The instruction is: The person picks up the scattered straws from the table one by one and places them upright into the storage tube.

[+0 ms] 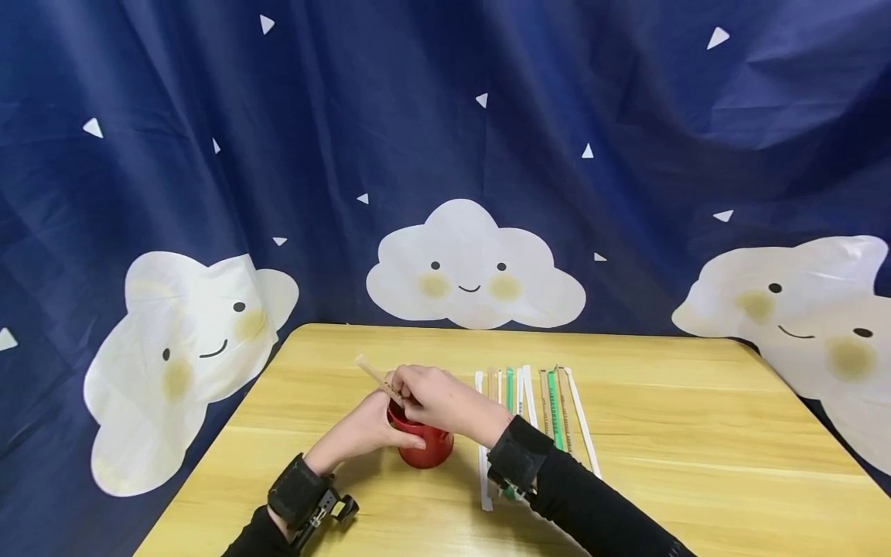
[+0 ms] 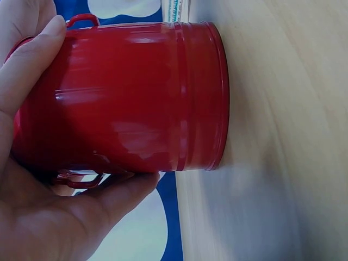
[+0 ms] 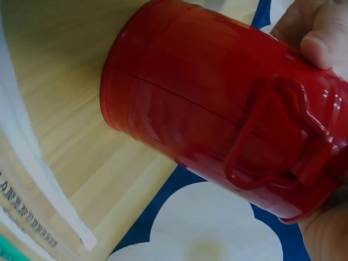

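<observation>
My left hand (image 1: 362,429) grips a small red metal pail (image 1: 430,450), thumb on one side and fingers round the other. Two small loop handles (image 3: 244,141) stick out from its wall near the rim. Over the pail's mouth, my right hand (image 1: 442,401) pinches a drinking straw in brownish paper (image 1: 372,371), which tilts up to the left. Its lower end is hidden behind the fingers and rim. Both hands meet at the pail's opening. The inside of the pail shows only as a dark sliver.
Right of the pail lies a row of several wrapped straws: white (image 1: 583,422), green (image 1: 554,410) and brown (image 1: 565,418). My right forearm (image 1: 599,495) crosses above their near ends. The wooden table (image 1: 696,433) ends at a blue curtain (image 1: 418,147) with cloud faces.
</observation>
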